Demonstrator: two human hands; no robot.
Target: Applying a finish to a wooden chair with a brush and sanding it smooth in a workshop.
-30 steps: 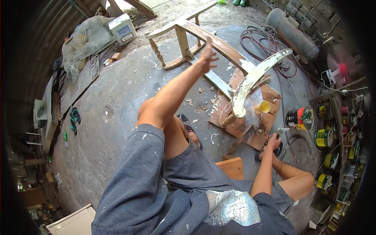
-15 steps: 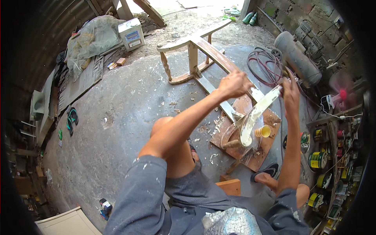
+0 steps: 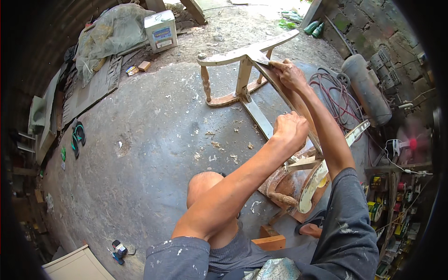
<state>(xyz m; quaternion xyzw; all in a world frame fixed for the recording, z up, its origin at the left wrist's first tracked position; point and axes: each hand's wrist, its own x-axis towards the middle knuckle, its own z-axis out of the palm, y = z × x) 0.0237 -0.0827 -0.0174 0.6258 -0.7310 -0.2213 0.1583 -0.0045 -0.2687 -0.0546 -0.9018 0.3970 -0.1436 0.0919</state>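
Note:
A wooden chair frame point(image 3: 244, 77) with curved arms and turned spindles lies tipped over in front of me, its pale paint partly stripped. My left hand point(image 3: 290, 132) is closed on its long rail, close to the near end. Farther up that rail, my right hand point(image 3: 289, 74) grips a flat scraper point(image 3: 261, 61), the dark blade lying against the wood by the far arm joint; its handle is hidden in my fingers. The near curved arm point(image 3: 313, 186) has patchy white paint. Behind it, a yellow cup point(image 3: 323, 181) is mostly hidden.
Wood shavings point(image 3: 215, 144) litter the concrete floor. An air compressor point(image 3: 367, 88) with a coiled red hose point(image 3: 333, 95) stands at right, near a pink fan point(image 3: 413, 143) and a shelf of cans point(image 3: 374, 211). A cordless drill point(image 3: 118, 251) and flip-flops point(image 3: 78, 139) lie left.
My right hand has moved from the near curved arm, far and left, to the rail's far part, bringing the scraper. My left hand stays on the rail. The view has shifted.

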